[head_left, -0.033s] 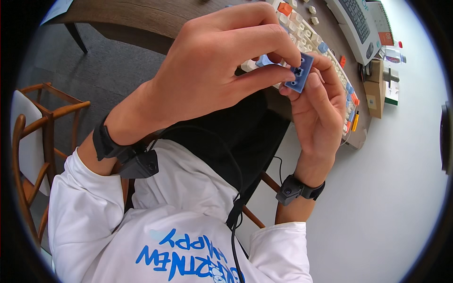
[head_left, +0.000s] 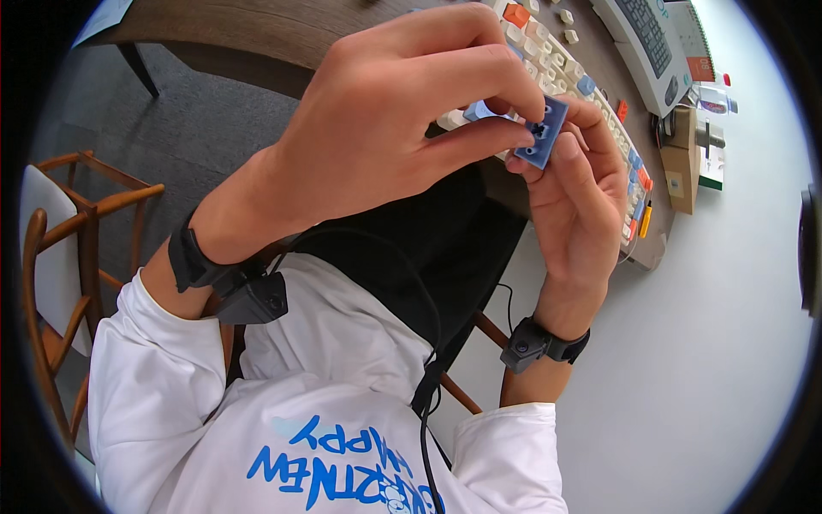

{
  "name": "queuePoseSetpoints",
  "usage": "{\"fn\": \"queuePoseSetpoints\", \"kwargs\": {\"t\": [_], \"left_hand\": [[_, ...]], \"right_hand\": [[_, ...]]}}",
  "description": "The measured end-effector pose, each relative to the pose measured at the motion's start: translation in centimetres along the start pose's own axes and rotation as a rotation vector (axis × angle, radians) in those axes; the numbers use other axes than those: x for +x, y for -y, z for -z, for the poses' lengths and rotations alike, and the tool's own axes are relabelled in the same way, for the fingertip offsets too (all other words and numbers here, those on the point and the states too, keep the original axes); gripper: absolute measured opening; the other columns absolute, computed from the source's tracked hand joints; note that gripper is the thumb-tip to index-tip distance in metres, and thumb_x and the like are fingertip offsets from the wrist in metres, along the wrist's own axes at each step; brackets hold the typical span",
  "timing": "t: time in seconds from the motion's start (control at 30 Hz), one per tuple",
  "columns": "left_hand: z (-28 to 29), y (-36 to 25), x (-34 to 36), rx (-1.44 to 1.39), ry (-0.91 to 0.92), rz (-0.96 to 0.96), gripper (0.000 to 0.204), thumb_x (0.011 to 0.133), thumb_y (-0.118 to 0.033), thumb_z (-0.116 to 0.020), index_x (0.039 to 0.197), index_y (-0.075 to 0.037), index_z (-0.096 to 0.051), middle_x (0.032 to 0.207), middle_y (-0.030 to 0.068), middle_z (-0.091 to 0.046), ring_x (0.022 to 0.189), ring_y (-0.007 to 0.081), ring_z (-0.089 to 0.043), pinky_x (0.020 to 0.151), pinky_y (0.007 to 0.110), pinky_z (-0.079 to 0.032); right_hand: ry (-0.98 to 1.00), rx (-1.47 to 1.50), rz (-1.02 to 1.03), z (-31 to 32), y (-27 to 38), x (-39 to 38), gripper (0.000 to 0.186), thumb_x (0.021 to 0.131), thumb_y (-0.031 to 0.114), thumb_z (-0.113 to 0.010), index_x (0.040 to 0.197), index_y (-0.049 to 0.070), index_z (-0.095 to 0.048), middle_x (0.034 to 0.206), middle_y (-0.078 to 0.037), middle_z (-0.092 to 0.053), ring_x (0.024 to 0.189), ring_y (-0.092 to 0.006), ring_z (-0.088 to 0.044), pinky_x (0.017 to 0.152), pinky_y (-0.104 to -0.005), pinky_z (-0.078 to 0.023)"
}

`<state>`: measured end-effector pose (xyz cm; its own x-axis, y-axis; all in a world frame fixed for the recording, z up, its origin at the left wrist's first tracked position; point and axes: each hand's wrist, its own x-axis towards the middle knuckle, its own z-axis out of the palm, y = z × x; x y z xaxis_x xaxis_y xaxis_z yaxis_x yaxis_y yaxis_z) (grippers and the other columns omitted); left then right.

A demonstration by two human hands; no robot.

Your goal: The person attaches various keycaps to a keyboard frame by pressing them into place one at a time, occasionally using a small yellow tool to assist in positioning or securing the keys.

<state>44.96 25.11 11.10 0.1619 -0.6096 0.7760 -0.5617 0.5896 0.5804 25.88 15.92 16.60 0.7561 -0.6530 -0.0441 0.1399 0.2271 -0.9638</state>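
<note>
My left hand pinches a blue keycap, long and seen from its hollow underside with a cross-shaped stem, between thumb and bent fingers. Cupped just right of and below it, my right hand grips the same keycap with curled fingers at its edge. Directly behind both hands lies a white keyboard with white, blue and orange keys, partly hidden by my fingers. Loose pale keycaps lie beside it on the dark wooden desk.
A boxed keyboard, notepad, plastic bottle and cardboard box stand at the desk's right. A small yellow item lies near its corner. A wooden chair with a pale seat stands at left.
</note>
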Motion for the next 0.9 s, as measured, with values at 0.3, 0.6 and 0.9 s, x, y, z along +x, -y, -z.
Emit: {"fn": "queuePoseSetpoints", "kwargs": {"t": [0.3,0.6,0.9], "left_hand": [[-0.1,-0.1,0.2,0.096,-0.007,-0.127,0.026,0.077,-0.007,-0.089,0.100,-0.007,-0.076,0.090,0.0062,-0.068,0.073,0.0128,-0.064,0.057,0.022,-0.048],[-1.7,2.6,-0.6,-0.046,-0.168,-0.244,0.017,0.086,-0.005,-0.081,0.101,-0.005,-0.074,0.088,0.0080,-0.065,0.074,0.0188,-0.063,0.059,0.027,-0.050],[0.9,0.9,0.4,-0.052,-0.007,0.112,0.020,0.087,-0.002,-0.076,0.107,-0.004,-0.072,0.088,0.0061,-0.064,0.072,0.0132,-0.061,0.060,0.025,-0.048]], "right_hand": [[-0.002,-0.019,0.009,-0.1,-0.3,-0.3,0.026,0.099,0.005,-0.068,0.122,-0.003,-0.062,0.110,-0.012,-0.072,0.097,-0.0172,-0.070,0.084,-0.0332,-0.060],[-0.018,-0.047,-0.032,-0.6,-0.6,-0.3,0.024,0.098,0.006,-0.069,0.120,-0.003,-0.064,0.108,-0.010,-0.072,0.096,-0.0162,-0.069,0.083,-0.0324,-0.059],[-0.140,-0.686,0.195,1.8,1.6,-0.6,0.028,0.094,0.006,-0.072,0.120,-0.003,-0.067,0.106,-0.012,-0.072,0.101,-0.0173,-0.070,0.093,-0.0307,-0.057]]}}
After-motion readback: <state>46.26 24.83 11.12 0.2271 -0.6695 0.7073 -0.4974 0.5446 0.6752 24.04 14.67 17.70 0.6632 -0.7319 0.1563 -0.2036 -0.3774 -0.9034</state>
